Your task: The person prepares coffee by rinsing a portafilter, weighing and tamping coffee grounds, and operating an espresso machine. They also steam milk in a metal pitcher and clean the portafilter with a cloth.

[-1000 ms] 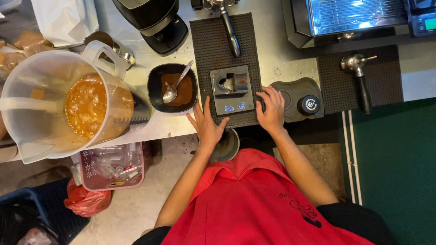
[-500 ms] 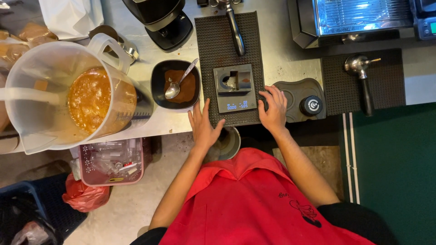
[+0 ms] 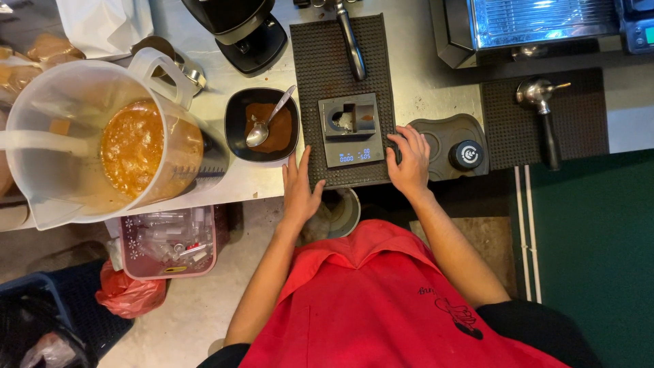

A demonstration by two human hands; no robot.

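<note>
Centrally, grey digital scale (image 3: 349,129) sits on dark ribbed mat (image 3: 334,54) on surface (image 3: 422,88); lit blue display at near edge, small holder with recess on top. Left hand (image 3: 300,191) flat, palm down, fingers together, resting on mat edge left of scale, gripping nothing. Right hand (image 3: 409,160) flat, fingers spread apart, at scale's right side, touching mat edge and grey tamping pad (image 3: 446,136). Black bowl (image 3: 262,125) with brown powder and spoon (image 3: 268,123) just left of mat.

Above the right hand (image 3: 409,160), the espresso machine (image 3: 538,27) runs off the top edge. The scale (image 3: 351,129) display between both hands is too small to read.
</note>
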